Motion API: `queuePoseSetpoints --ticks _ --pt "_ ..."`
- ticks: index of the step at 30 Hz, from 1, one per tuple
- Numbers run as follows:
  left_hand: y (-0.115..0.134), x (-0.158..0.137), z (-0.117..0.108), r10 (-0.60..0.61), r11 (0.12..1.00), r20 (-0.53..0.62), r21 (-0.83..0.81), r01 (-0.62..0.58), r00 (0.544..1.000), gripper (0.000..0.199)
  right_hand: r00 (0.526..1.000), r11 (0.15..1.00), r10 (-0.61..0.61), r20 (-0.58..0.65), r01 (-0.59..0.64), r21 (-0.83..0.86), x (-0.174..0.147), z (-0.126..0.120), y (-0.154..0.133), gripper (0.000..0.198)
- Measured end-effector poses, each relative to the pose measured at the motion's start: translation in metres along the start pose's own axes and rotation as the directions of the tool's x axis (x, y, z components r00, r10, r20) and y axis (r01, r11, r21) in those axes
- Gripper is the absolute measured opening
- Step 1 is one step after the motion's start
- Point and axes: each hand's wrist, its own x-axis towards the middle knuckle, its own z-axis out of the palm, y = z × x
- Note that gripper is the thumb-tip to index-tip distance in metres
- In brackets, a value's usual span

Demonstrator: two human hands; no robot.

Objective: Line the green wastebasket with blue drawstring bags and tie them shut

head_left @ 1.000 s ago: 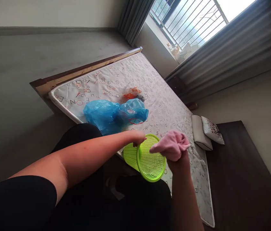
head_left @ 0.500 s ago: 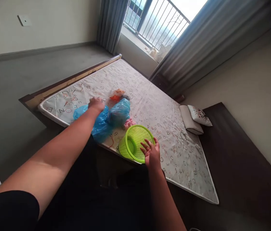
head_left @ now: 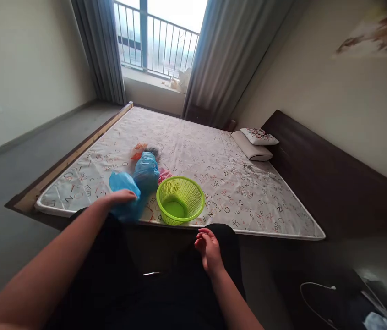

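My left hand (head_left: 123, 196) is closed on the loose part of a blue plastic bag (head_left: 121, 181) near the mattress edge. Its fingertips are slightly blurred. Beside it stands a fuller blue bag (head_left: 146, 168); what it contains is hidden. A bright green mesh basket (head_left: 180, 199) sits upright at the mattress edge, with nothing visible inside. Over my lap, my right hand (head_left: 209, 250) is loosely curled, fingers a little apart, holding nothing and clear of the basket. A pink item (head_left: 164, 175) lies behind the basket.
An orange bundle (head_left: 139, 150) and a dark one (head_left: 152, 151) lie behind the bags on the patterned mattress (head_left: 193, 151). Pillows (head_left: 258, 136) rest near the dark headboard (head_left: 317, 151). A wooden bed rail (head_left: 76, 149) borders the left side. A white cable (head_left: 313, 284) lies at lower right.
My right hand has left the basket's rim and drawn back over my lap. My left hand has come lower and nearer with the loose blue plastic. The view has turned and levelled.
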Motion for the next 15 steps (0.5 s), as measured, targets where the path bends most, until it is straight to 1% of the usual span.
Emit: queuePoseSetpoints --ticks 1,2,4,5,6,7,8,9,10,11,12,13,15 --pt "0.005 -0.009 0.019 -0.015 1.000 0.084 0.017 0.014 0.996 0.026 0.994 0.995 0.088 0.062 -0.085 -0.047 0.002 0.005 0.005 0.040" --pt "0.008 -0.019 0.039 -0.019 1.000 0.147 0.023 0.016 0.989 0.024 0.974 0.978 0.194 0.118 -0.183 -0.098 0.005 0.011 0.011 0.040" --pt "0.016 -0.045 0.084 -0.003 1.000 0.273 0.013 0.000 0.962 0.023 0.899 0.915 0.392 0.195 -0.359 -0.186 0.010 0.022 0.021 0.045" --pt "0.020 -0.060 0.106 0.051 0.999 0.370 -0.023 -0.046 0.928 0.025 0.856 0.885 0.459 0.237 -0.416 -0.212 0.013 0.028 0.025 0.049" --pt "0.024 -0.075 0.126 0.148 0.989 0.449 -0.066 -0.133 0.881 0.028 0.816 0.866 0.498 0.294 -0.447 -0.226 0.015 0.033 0.029 0.054" --pt "0.029 -0.089 0.144 0.185 0.982 0.493 -0.073 -0.172 0.850 0.029 0.788 0.864 0.502 0.356 -0.447 -0.230 0.016 0.038 0.032 0.058" --pt "0.033 -0.102 0.160 0.210 0.976 0.530 -0.069 -0.206 0.821 0.029 0.773 0.877 0.480 0.414 -0.424 -0.224 0.018 0.042 0.034 0.061" --pt "0.038 -0.113 0.172 0.246 0.963 0.574 -0.056 -0.263 0.781 0.033 0.769 0.898 0.439 0.465 -0.387 -0.208 0.019 0.046 0.036 0.063" --pt "0.041 -0.122 0.182 0.275 0.948 0.594 -0.037 -0.316 0.756 0.040 0.773 0.919 0.393 0.498 -0.345 -0.189 0.020 0.050 0.037 0.065" --pt "0.043 -0.127 0.188 0.283 0.938 0.591 -0.006 -0.347 0.755 0.046 0.789 0.938 0.347 0.506 -0.302 -0.172 0.021 0.052 0.037 0.067" --pt "0.043 -0.128 0.192 0.287 0.930 0.579 0.022 -0.367 0.763 0.051 0.815 0.954 0.299 0.497 -0.258 -0.153 0.022 0.054 0.037 0.070" --pt "0.042 -0.127 0.192 0.277 0.931 0.550 0.050 -0.362 0.788 0.054 0.838 0.966 0.257 0.481 -0.221 -0.131 0.023 0.055 0.037 0.071" --pt "0.033 -0.115 0.185 0.239 0.949 0.453 0.079 -0.305 0.859 0.056 0.874 0.984 0.178 0.453 -0.171 -0.056 0.026 0.055 0.033 0.061"
